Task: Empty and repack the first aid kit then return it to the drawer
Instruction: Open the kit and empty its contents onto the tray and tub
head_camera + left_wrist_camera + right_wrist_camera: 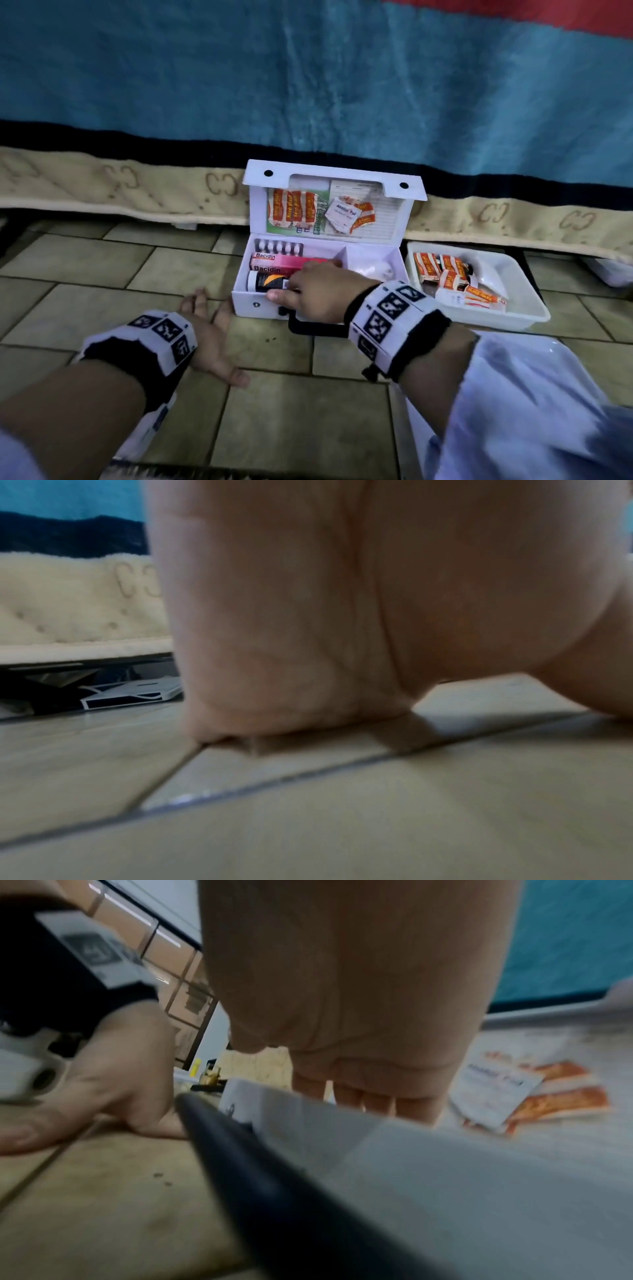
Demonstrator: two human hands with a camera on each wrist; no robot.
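The white first aid kit lies open on the tiled floor, its lid leaning back against the bed. Its left compartment holds a blister pack, a pink Bacidin box and a black and orange tube. My right hand reaches into that compartment and grips the tube's right end, thumb on the near side, fingers over the far side. In the right wrist view its fingers hang down behind the kit's front wall. My left hand rests flat on the floor left of the kit.
A white tray with several orange plaster packs stands right of the kit. The lid pocket holds plasters and an alcohol pad. The kit's black handle points toward me. A blue blanket hangs behind.
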